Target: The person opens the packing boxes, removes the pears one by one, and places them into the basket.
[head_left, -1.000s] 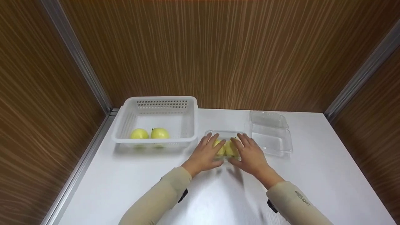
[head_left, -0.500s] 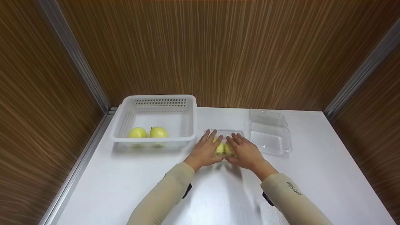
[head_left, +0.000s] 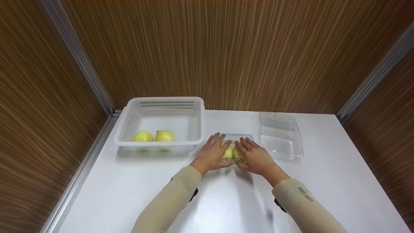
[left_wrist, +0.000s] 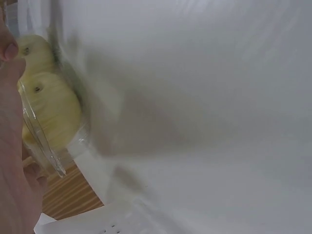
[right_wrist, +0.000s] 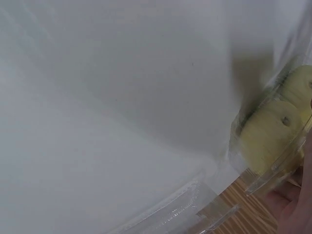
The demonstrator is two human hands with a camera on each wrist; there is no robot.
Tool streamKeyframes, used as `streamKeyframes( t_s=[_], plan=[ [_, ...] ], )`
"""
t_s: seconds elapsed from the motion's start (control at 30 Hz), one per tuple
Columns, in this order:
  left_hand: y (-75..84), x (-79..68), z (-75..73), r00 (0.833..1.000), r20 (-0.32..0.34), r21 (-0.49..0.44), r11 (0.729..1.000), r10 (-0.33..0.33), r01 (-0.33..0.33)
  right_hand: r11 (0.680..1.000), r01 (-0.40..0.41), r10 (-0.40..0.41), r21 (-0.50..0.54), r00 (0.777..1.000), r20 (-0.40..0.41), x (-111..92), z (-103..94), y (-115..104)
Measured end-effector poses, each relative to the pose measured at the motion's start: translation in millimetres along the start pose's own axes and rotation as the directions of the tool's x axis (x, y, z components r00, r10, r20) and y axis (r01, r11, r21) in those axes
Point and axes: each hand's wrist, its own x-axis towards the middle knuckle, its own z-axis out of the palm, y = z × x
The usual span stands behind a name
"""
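So the only writing I can make out is "Let's Slim" on the right sleeve (head_left: 307, 200); there are some faint marks low on the left sleeve (head_left: 171, 197) too, but they're cut off and I can't read them. I can't see any label on the containers.

Taking the white basket (head_left: 161, 143) as the landmark: it's a slotted plastic thing holding two yellow-green fruits, one with a stem (head_left: 165, 136) and a plainer-looking one (head_left: 143, 136), side by side at its near end.

Just right of the basket and a bit nearer the person is a clear fruit box (head_left: 236, 135) with two pale yellow fruits (head_left: 228, 152) next to each other inside. Left hand (head_left: 212, 155) and right hand (head_left: 255, 158) both rest on it, fingers spread and pretty straight, thumbs pointing at each other along the near side. No pinching that I can see. Can't tell if the lid is fully snapped.

Farther right of the basket, past that box, there's an open clear clamshell (head_left: 280, 147), lid folded back. Behind the basket is a wood-grain panel (head_left: 207, 55).
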Motion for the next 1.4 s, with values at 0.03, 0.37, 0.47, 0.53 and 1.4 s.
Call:
streamKeyframes(
  t_s=[0.03, 0.37, 0.47, 0.53, 1.4],
  plan=[
    [-0.1, 0.9, 0.4, 1.000, -0.003, 0.013, 1.000, 0.004, -0.004, 1.000, 0.005, -0.005, 0.008, 1.000, -0.010, -0.6, 1.3, 0.5],
    [-3.0, 0.9, 1.5, 0.999, 0.023, 0.009, 0.999, 0.037, -0.037, 0.999, 0.028, -0.028, -0.019, 1.000, 0.008, 1.7, -3.0, -2.3],
    [-3.2, -1.9, 3.0, 0.998, 0.032, -0.011, 0.998, 0.054, -0.054, 1.000, 0.006, -0.005, -0.006, 1.000, 0.029, 2.0, -4.8, -2.9],
    [-3.3, -3.6, 4.0, 0.997, 0.036, -0.017, 0.998, 0.063, -0.063, 1.000, -0.009, 0.009, -0.005, 0.999, 0.037, 2.0, -5.5, -3.0],
    [-1.2, -1.5, 4.0, 0.995, 0.080, 0.127, 0.989, 0.061, -0.071, 0.999, 0.022, -0.019, -0.041, 0.997, 0.078, 8.2, -14.4, -9.2]
  ],
)
